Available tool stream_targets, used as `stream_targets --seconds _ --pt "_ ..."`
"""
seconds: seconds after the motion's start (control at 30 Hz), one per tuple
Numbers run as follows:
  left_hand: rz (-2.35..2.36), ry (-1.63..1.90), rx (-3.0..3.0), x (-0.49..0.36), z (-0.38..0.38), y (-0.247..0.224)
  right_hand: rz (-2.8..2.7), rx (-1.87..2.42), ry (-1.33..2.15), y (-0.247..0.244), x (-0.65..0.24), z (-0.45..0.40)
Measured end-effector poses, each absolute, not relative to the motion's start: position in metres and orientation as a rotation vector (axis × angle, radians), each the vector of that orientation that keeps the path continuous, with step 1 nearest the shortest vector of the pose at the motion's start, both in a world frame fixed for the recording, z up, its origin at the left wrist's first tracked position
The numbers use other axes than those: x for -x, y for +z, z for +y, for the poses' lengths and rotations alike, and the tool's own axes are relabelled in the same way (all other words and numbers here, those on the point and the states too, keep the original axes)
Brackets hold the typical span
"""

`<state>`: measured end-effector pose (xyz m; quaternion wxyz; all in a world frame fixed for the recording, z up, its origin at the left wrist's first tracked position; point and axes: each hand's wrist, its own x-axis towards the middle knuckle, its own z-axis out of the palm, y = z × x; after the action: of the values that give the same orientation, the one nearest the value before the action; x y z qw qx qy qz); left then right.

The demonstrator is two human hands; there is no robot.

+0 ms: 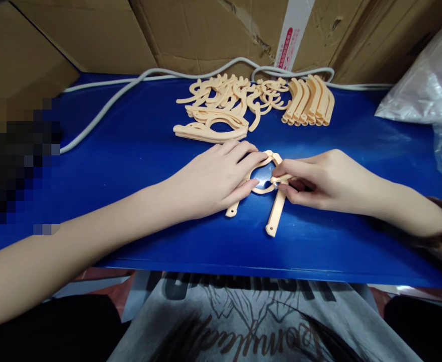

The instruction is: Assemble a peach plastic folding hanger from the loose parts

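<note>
A beige plastic folding hanger (275,213) lies on the blue table, its two arms pointing toward me and a curved piece forming a ring between them. My left hand (223,173) rests over its left side, thumb and fingers gripping the ring and covering most of the left arm. From the right, my right hand (319,178) pinches a small beige plastic piece (283,178) between thumb and forefinger. The tip of that piece meets the right side of the ring, near the top of the right arm. My fingers hide the exact contact.
Behind my hands lie folded hangers (209,131), a heap of beige hooks (224,93) and a row of beige arm pieces (309,103). A white cable (111,103) runs along cardboard boxes (205,35). At right sits a clear plastic bag (420,85).
</note>
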<state>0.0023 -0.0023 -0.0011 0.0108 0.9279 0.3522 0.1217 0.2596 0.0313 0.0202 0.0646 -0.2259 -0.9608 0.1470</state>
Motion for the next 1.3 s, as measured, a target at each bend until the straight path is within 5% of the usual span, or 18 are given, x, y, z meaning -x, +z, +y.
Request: stream_targets --seconds 0.53,0.8,1.1,1.3 --pt "1.095 0.391 -2.858 -0.001 -0.002 -0.001 -2.871 0.74 0.794 0.032 -0.264 0.038" --pt "1.048 0.512 -2.767 0.0 0.003 -0.003 -2.938 1.015 0.429 0.035 -0.27 0.044" --pt "1.086 0.525 -2.789 0.001 0.004 -0.003 -2.853 0.976 0.641 0.031 -0.268 0.038" --pt "1.044 0.569 -2.789 0.001 0.004 -0.002 -2.88 0.92 0.467 0.029 -0.265 0.033"
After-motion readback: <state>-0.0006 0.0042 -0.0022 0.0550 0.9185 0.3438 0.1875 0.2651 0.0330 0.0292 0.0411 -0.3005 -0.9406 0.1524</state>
